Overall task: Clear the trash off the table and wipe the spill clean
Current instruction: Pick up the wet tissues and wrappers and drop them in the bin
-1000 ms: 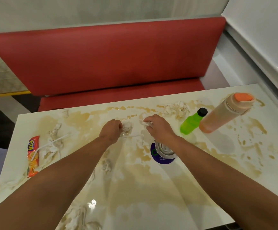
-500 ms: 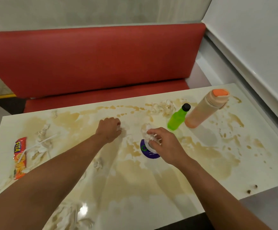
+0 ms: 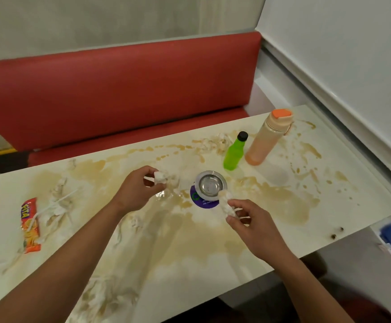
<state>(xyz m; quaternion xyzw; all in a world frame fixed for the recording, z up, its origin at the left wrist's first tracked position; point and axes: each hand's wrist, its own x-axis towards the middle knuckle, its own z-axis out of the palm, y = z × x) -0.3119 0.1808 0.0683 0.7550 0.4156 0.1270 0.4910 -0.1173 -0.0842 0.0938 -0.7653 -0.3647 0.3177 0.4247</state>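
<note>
Our left hand (image 3: pixel 135 191) pinches a soggy tissue wad (image 3: pixel 160 177), right hand (image 3: pixel 248 220) grips another wad (image 3: pixel 227 205) — both over the coffee-stained table (image 3: pixel 189 252), by the steel bowl (image 3: pixel 210 185).

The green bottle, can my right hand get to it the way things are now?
Probably not yet: the way to the green bottle looks free past the metal bowl, but the right hand is holding a tissue wad.

2 bottles (image 3: pixel 234 152) – 1 wrapper (image 3: pixel 30 226)
</note>
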